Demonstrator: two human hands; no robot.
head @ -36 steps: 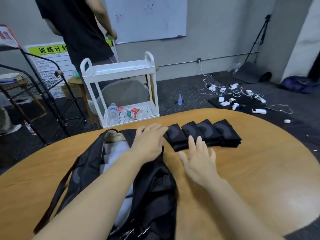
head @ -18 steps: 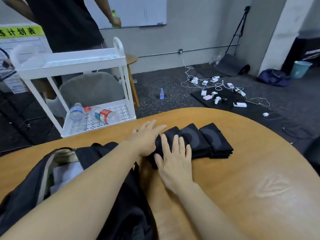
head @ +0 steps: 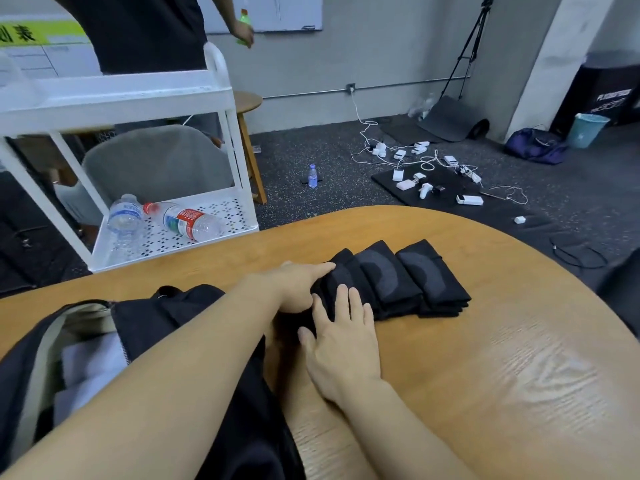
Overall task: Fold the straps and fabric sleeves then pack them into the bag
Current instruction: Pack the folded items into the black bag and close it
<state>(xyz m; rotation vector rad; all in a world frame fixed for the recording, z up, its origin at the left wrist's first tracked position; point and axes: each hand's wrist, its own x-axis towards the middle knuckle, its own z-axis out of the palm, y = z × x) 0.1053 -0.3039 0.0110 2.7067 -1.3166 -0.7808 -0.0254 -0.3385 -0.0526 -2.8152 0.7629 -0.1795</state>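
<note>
Left hand [head: 298,285] and right hand [head: 343,337], fingers flat, press leftmost folded black knit sleeve [head: 337,277] (grey crescent print); nothing grasped; wood-grain table [head: 502,358].

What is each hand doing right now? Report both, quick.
Left hand: open, fingers straight, touching the folded sleeves.
Right hand: open, flat on the nearest sleeve, holding nothing.

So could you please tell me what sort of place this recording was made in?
Probably a workroom or lab used for recording: a camera tripod stands by the wall, chargers and cables lie on a floor mat, and a whiteboard hangs behind the white cart.
</note>
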